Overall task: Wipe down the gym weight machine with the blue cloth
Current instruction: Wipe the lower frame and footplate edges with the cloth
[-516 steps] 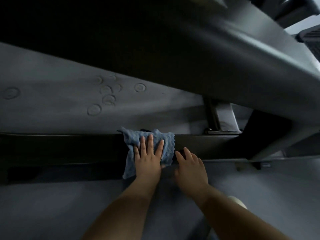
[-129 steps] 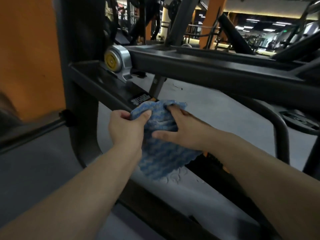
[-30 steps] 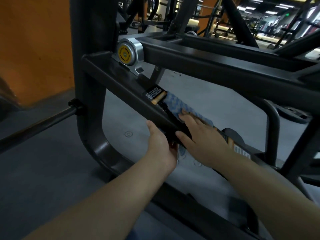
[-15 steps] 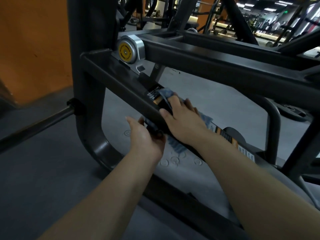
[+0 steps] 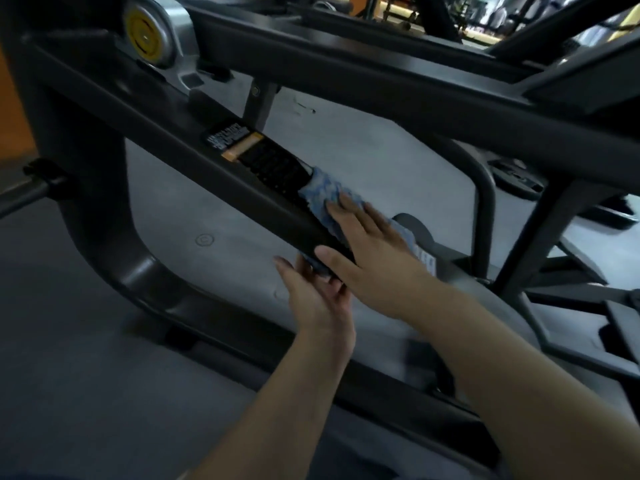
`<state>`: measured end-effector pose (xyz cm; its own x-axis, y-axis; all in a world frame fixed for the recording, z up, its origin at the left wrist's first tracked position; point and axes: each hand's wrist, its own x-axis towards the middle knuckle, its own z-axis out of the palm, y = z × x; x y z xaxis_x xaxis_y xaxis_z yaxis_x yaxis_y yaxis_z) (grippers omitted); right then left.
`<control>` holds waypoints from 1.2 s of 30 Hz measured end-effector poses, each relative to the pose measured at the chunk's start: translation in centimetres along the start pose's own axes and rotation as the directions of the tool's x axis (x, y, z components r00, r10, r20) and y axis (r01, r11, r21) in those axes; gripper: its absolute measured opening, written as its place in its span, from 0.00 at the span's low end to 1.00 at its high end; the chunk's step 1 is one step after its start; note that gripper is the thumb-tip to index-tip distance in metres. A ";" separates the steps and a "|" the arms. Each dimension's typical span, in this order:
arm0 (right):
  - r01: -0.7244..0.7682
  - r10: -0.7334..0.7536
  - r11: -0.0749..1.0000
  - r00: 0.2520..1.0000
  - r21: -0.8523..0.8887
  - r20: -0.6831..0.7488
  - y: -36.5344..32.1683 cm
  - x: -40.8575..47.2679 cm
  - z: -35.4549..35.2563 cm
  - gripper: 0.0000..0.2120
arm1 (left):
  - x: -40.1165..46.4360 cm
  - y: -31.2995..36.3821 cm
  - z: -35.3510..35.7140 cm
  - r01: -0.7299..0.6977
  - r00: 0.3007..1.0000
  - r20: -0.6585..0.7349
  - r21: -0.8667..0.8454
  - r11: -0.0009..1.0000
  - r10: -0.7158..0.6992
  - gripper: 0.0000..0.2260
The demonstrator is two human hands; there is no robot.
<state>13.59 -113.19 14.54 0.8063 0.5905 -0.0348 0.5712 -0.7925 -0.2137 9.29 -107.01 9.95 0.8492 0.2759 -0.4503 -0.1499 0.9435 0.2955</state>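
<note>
Right hand [image 5: 374,258] presses blue cloth [image 5: 325,199] flat on slanted black frame bar [image 5: 194,157]; left hand [image 5: 318,299] touches cloth under bar, fingers straight.

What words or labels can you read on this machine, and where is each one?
Nothing reads clearly.
Black and orange sticker on the sloped bar: white lines of text, too blurred to read.
White label just beyond the right hand: small print, too small to read.
Yellow disc at the pivot: no text visible.

Grey gym floor [image 5: 86,358], orange wall [image 5: 14,126] at left, weight plate [image 5: 516,178] lying on floor right, dim light
</note>
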 end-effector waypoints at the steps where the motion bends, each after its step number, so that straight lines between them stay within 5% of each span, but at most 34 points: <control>1: -0.013 0.013 1.000 1.000 0.012 -0.002 1.1 -1.3 -0.1 0.30 | -0.2 -1.1 -0.3 0.032 0.999 0.008 -0.008 0.999 -0.032 0.27; 8: -0.143 0.142 0.990 0.989 0.014 0.050 6.0 -7.5 -0.3 0.29 | -1.2 -6.1 -1.1 0.148 0.988 0.039 -0.009 0.989 -0.148 0.29; 18: -0.148 0.147 0.988 0.989 0.035 0.032 2.3 -4.8 0.2 0.31 | -1.2 -4.3 -1.4 0.041 0.999 0.008 -0.042 0.998 -0.040 0.31; 28: -0.089 0.092 0.994 0.995 -0.067 0.049 6.7 -7.8 0.4 0.33 | -1.7 -10.2 -2.3 0.018 0.999 0.046 0.039 0.999 -0.020 0.32; 36: -0.173 0.175 0.983 0.984 -0.062 0.029 14.0 -14.0 1.7 0.35 | -4.8 -18.6 -3.4 0.229 0.972 0.026 0.149 0.962 -0.235 0.31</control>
<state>10.00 -132.29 10.36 0.8891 0.4467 -0.0997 0.4314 -0.8907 -0.1432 6.27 -125.30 3.74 0.8736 0.0417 -0.4848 0.1254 0.9434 0.3071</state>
